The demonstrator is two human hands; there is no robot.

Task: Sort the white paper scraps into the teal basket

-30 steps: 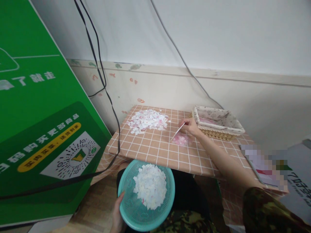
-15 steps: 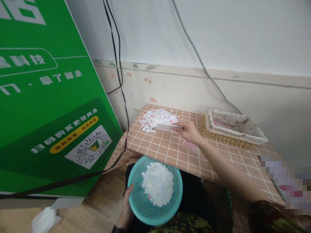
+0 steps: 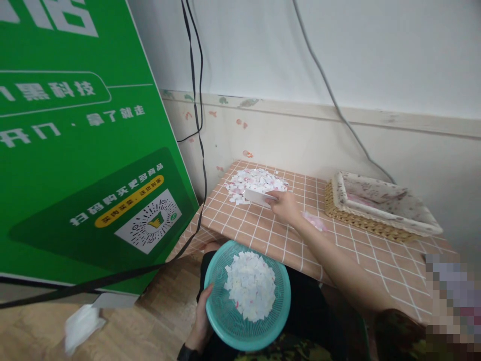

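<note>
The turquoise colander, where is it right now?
In the head view, the colander is at the bottom middle, just below the near edge of the table, with the left hand on its left rim.

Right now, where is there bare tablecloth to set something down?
Bare cloth lies between the paper heap and the front edge, and between the right forearm and the wicker basket. Crowded: around the heap, the right hand with its white card, and the pink packet.

Turquoise basket (image 3: 250,335), white paper scraps (image 3: 251,286)
</note>
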